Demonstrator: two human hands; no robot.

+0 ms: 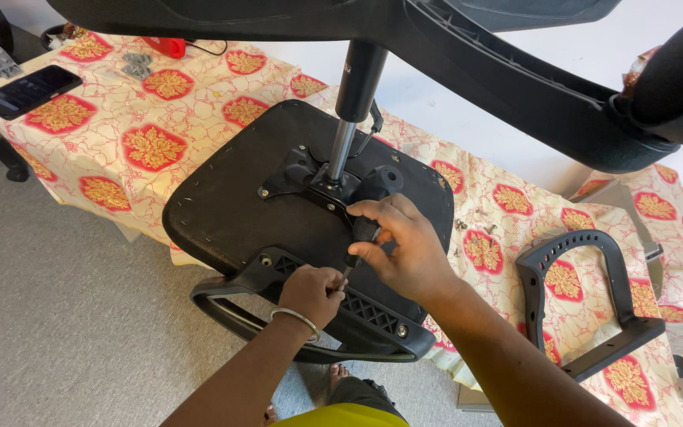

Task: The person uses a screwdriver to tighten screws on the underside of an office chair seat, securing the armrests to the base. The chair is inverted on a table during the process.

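Both hands work at the upturned chair seat overhanging the desk edge: right hand grips a screwdriver, left hand pinches its hidden tip.

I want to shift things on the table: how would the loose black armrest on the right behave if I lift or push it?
The loose armrest looks like rigid moulded plastic, so it would probably keep its shape. Its open loop and perforated top suggest it is fairly light. Lying flat on the patterned cloth, it seems unlikely to roll, though the cloth may drag along.
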